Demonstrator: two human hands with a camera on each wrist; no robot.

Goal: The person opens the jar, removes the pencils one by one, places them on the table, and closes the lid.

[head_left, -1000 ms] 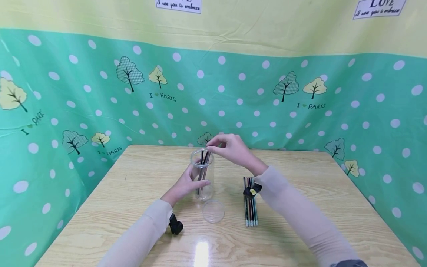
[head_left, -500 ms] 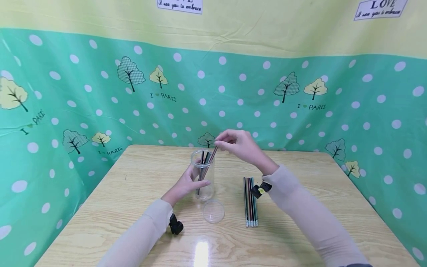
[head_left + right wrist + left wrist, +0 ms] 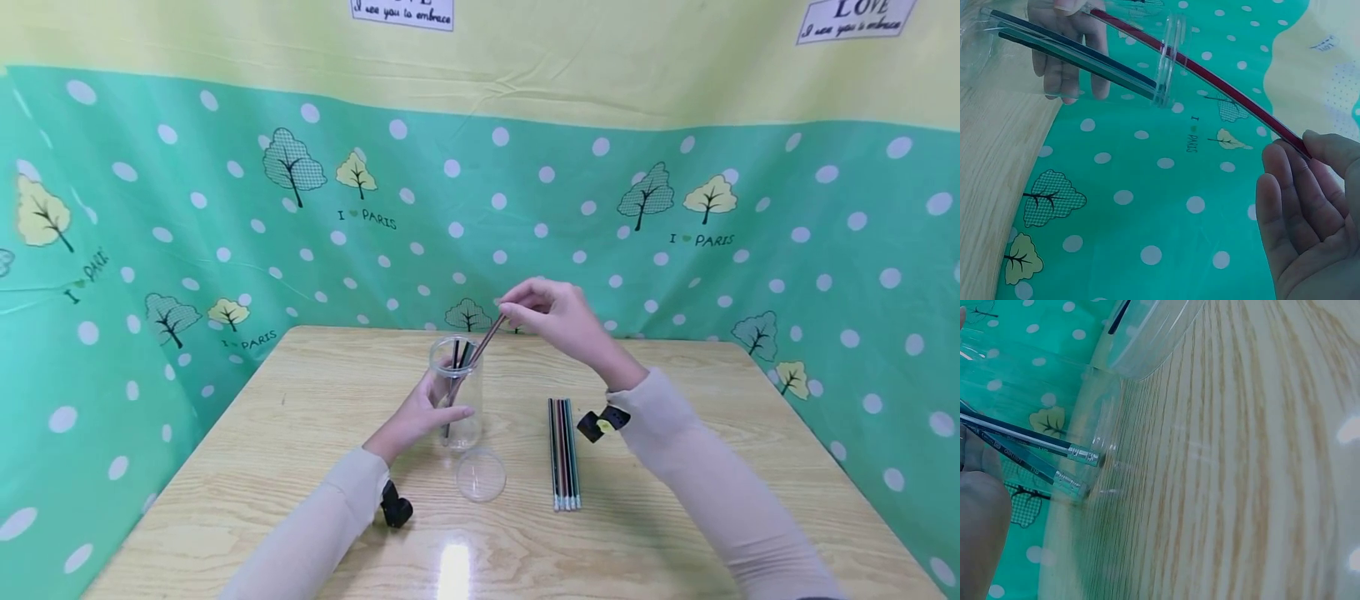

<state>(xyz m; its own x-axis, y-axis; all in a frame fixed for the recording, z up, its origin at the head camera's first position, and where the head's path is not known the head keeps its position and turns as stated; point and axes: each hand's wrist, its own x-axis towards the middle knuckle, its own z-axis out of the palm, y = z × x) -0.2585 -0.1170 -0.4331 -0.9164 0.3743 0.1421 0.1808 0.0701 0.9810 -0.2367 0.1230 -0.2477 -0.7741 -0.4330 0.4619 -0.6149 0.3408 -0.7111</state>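
Observation:
A clear plastic jar stands upright on the table, and my left hand grips it around its side. Dark pencils lean inside, their eraser ends down at the jar's bottom in the left wrist view. Above and right of the rim, my right hand pinches the upper end of a red pencil between thumb and fingers. This pencil slants out through the jar's mouth, its lower part still inside.
A row of several pencils lies on the wooden table, right of the jar. The round clear lid lies just in front of the jar. A green dotted curtain hangs behind.
My right hand has moved up and right, drawing the red pencil partway out of the jar and tilting it rightward. The left hand and jar have stayed in place.

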